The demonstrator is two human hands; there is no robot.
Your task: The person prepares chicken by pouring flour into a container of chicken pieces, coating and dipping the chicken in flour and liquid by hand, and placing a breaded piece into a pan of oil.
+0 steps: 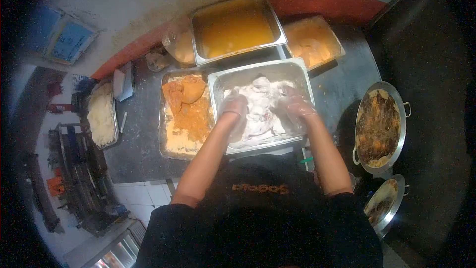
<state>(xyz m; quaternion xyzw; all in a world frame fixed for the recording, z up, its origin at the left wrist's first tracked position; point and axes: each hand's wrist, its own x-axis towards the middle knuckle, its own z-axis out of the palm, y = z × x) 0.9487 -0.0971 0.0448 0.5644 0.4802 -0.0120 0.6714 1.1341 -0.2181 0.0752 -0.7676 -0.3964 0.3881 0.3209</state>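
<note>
A deep metal pan (pixel 214 87) in front of me holds white flour-covered pieces (pixel 260 106). Inside it, at the left, my left hand (pixel 234 105) rests against the pieces. My right hand (pixel 297 106) is in the flour at the pan's right side. Both hands look coated or thinly covered, and their fingers are blurred and partly sunk in the flour, so what they hold, if anything, cannot be made out. Left of the pan, a tray (pixel 163 119) holds orange-coated pieces (pixel 186 97) on pale yellow crumbs.
Behind the pan stands a metal container (pixel 196 44) of orange-yellow liquid. A tray (pixel 342 52) with an orange mix is at the back right. A tray of pale crumbs (pixel 102 114) lies far left. Two round pans (pixel 402 134), (pixel 396 208) stand at the right.
</note>
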